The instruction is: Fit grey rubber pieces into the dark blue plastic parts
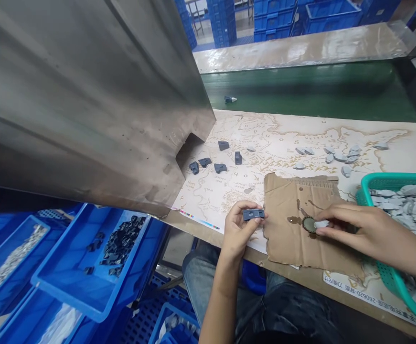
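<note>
Between the fingers and thumb of my left hand (241,227) is a dark blue plastic part (253,214), held at the table's front edge. My right hand (349,222) pinches a small light grey plastic piece (321,223) at the rim of a bottle cap (309,224). The cap lies on a torn piece of cardboard (282,243) marked with dark wet stains, and what it contains is hard to make out. Several more dark blue parts (220,167) lie on the map-printed sheet to the left, and several grey pieces (340,157) are scattered behind the cardboard.
A green basket (363,191) full of grey pieces stands at the right. A large metal panel (96,105) rises on the left. Behind the table runs a green conveyor belt (301,93) carrying a small part (230,99). Below left, a blue bin (68,272) holds dark parts.
</note>
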Available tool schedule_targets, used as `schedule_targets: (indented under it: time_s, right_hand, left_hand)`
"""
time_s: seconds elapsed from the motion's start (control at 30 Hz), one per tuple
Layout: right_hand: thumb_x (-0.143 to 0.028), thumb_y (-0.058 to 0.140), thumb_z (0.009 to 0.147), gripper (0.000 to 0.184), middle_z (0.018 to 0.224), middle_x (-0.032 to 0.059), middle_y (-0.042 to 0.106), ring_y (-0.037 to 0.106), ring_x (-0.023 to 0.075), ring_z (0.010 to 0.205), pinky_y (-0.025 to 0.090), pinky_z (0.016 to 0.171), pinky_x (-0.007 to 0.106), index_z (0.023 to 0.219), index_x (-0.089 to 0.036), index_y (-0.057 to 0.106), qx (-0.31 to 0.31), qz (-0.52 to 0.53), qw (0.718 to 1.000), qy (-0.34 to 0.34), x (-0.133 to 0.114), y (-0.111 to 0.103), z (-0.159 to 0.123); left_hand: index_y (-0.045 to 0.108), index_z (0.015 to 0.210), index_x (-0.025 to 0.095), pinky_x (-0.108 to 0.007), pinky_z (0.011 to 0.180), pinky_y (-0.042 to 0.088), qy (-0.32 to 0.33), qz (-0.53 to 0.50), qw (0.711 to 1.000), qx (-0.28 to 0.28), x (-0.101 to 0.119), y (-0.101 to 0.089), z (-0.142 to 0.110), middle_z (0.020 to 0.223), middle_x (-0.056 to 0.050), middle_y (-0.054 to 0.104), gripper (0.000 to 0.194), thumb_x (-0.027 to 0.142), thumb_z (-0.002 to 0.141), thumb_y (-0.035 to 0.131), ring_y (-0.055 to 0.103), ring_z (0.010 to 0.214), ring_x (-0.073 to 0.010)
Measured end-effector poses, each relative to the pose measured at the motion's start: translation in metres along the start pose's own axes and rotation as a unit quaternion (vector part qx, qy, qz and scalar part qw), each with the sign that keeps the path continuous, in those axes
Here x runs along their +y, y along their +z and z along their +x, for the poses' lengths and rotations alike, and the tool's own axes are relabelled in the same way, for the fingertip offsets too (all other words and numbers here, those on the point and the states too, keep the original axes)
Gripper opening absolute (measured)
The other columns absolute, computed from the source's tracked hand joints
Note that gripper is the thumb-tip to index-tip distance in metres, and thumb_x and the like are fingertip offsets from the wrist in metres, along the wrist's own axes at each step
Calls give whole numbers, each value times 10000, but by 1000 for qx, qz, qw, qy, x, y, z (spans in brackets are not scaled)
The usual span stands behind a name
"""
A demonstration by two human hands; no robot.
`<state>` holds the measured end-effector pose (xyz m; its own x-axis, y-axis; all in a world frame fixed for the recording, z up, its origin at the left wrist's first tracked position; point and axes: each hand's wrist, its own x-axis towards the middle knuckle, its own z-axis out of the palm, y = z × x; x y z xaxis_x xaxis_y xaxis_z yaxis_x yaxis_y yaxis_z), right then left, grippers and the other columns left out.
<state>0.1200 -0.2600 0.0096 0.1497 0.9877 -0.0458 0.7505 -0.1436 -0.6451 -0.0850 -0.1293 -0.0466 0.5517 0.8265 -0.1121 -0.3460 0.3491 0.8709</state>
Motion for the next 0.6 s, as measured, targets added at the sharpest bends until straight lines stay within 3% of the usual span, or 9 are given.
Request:
schedule_targets:
  time_s: [0.27,0.4,0.6]
  right_hand:
    - [-503,387,928,453,948,74,733,693,245,851,544,711,391,994,-230,743,-27,-24,997,-67,6,0,6]
    - [-510,324,977,483,920,55,728,688,215,793,527,635,341,1010,-241,724,-2,-102,988,-117,13,7,0]
    - [-358,266,1024,443,863,44,676,632,176,743,433,562,299,945,-232,682,51,-229,956,-176,14,13,-6]
  left_hand:
    - [680,775,173,-189,633,550,8,28,999,-16,-3,0,-1,767,-22,688,318,344,593,877,692,715,-133]
    - [684,805,174,-185,657,546,13,35,999,-37,-5,-3,-1,794,-25,687,306,365,639,855,690,744,-128]
    - [690,850,180,-176,661,547,48,70,994,-66,-9,-8,1,835,-20,694,265,335,680,821,670,743,-107]
